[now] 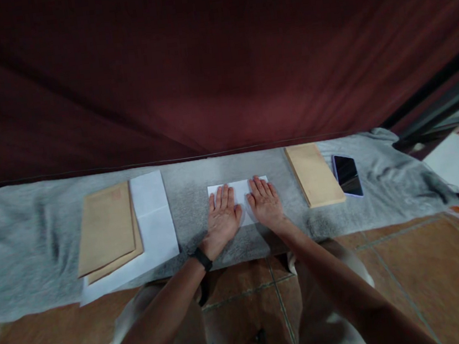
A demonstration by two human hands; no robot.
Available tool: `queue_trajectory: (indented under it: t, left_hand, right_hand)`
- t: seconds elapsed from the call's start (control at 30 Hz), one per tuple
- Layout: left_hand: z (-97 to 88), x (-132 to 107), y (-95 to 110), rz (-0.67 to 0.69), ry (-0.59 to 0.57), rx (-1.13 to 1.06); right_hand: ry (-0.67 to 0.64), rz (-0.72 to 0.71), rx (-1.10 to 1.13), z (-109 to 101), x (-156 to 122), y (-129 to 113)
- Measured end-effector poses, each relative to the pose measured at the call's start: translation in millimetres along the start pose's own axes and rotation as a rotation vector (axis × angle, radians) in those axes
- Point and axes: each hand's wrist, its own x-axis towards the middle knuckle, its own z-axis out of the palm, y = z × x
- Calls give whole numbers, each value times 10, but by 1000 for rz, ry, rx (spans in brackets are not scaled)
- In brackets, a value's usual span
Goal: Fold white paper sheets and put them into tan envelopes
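A white sheet of paper, looking folded, lies on the grey cloth in front of me. My left hand rests flat on its left half, fingers stretched away from me and a dark band on the wrist. Flat on the right half lies my right hand, its fingers also stretched out. Both thumbs point toward each other across a narrow strip of paper. The palms hide much of the sheet, so how it is folded cannot be made out.
Brown envelopes overlap larger white sheets at the left. To the right are a stack of brown envelopes and a phone. Grey cloth covers the narrow surface; a dark red curtain hangs behind it.
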Motion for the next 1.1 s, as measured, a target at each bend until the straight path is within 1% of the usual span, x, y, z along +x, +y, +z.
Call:
queue_trajectory:
  t: [0.3,0.47,0.57,0.67,0.8,0.9,1.1]
  left_hand:
    - [-5,-16,-70,-24,3,18]
    - [-22,61,-62,-28,9,14]
    - [-9,113,7,44,23,-5]
    - [35,128,99,148,4,2]
    - [76,120,146,212,-10,43]
    - [76,122,121,206,-8,45]
    - [74,125,79,105,1,33]
  right_hand:
    - [17,50,-14,-5,-14,72]
    - [29,69,8,-39,45,51]
    - [32,57,74,-63,106,-16]
    - [-10,-20,167,-56,137,-123]
    - [-52,-92,223,-7,117,-230]
    - [-46,-91,207,9,99,-249]
    - [-48,-68,133,-28,82,-254]
